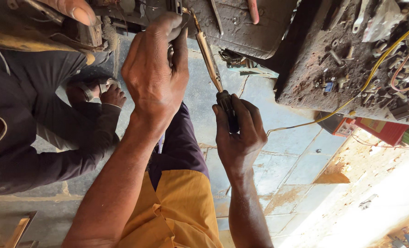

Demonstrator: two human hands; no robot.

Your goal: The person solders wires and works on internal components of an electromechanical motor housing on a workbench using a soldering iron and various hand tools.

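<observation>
Because its tip has to reach up into the dark, greasy machine part (241,27) overhead, the screwdriver (211,64) is held slanted, shaft rising from the black handle toward the upper left, where its end disappears behind the fingers of the left hand. The right hand (239,133) is wrapped tightly around that handle from below, thumb along its side, a hold that looks suited to pushing and turning at once. The left hand (156,69) is closed just beside the tip, curled around something small that the fingers hide; it seems to steady the spot where the tool meets the part. Both forearms come up past a yellow and purple garment (177,202). To the left sits another person in dark clothing (39,133), whose hand (73,9) rests on the machine's edge at the top. On the right a grimy workbench (305,78) carries scattered bolts and a yellow wire (374,69), above a tiled floor (287,170).
</observation>
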